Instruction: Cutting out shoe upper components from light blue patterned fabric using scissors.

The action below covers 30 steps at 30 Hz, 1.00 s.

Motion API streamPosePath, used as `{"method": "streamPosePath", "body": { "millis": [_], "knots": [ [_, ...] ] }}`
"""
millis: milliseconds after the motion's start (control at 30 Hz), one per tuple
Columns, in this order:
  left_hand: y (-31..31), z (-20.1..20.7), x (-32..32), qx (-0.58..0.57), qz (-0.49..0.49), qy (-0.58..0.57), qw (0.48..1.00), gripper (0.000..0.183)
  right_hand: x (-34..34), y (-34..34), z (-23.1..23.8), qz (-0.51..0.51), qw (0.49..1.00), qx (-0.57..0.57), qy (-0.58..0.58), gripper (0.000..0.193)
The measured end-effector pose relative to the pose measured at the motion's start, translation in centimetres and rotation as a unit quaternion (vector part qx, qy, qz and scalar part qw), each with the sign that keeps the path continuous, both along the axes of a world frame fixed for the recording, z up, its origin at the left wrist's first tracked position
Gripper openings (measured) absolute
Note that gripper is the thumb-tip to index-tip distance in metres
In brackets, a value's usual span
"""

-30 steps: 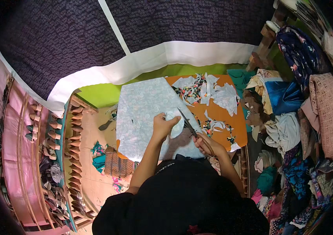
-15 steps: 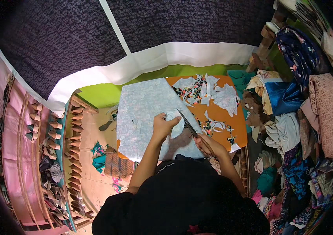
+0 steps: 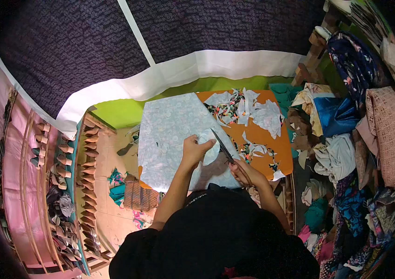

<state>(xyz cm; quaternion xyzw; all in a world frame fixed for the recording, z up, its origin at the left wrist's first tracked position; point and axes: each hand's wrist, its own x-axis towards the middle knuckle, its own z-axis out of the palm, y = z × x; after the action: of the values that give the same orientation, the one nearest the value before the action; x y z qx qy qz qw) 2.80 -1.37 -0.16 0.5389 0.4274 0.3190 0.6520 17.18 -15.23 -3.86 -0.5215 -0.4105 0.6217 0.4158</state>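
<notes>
A large sheet of pale fabric [image 3: 165,125] covers the left part of an orange-topped table. Over it, my left hand [image 3: 194,151] pinches a small, pale, rounded fabric piece [image 3: 211,156] between thumb and fingers. My right hand [image 3: 240,172] grips a pair of scissors [image 3: 224,148] by the handles. Their dark blades point forward and left, just right of the small piece. The gap between the blades and the fabric is too small to judge.
Pale and floral fabric scraps [image 3: 267,118] litter the orange tabletop [image 3: 278,153]. Piled fabrics [image 3: 336,156] crowd the right side. Racks of shoe-shaped forms [image 3: 89,181] stand at left, near a brown patterned bundle [image 3: 140,197] on the floor. A dark patterned curtain [image 3: 220,28] hangs ahead.
The small fabric piece has shifted and tilted slightly in my left hand. My right hand and the scissors have barely moved.
</notes>
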Motion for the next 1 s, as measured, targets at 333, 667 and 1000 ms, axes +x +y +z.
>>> {"method": "streamPosePath", "body": {
  "millis": [333, 667, 1000],
  "knots": [
    [-0.4, -0.4, 0.2, -0.009, -0.020, -0.011, 1.000, 0.019, -0.5, -0.3, 1.3, -0.011, 0.999, -0.023, 0.023, 0.028],
    [0.2, -1.4, 0.1, -0.015, -0.045, -0.026, 0.999, 0.017, 0.1, -0.3, 0.1, 0.010, 0.994, -0.057, 0.094, 0.048],
    [0.0, -1.1, -0.3, -0.024, -0.068, -0.012, 0.997, 0.016, 0.7, 0.0, 0.0, 0.016, 0.996, -0.076, 0.051, 0.053]
  ]
}}
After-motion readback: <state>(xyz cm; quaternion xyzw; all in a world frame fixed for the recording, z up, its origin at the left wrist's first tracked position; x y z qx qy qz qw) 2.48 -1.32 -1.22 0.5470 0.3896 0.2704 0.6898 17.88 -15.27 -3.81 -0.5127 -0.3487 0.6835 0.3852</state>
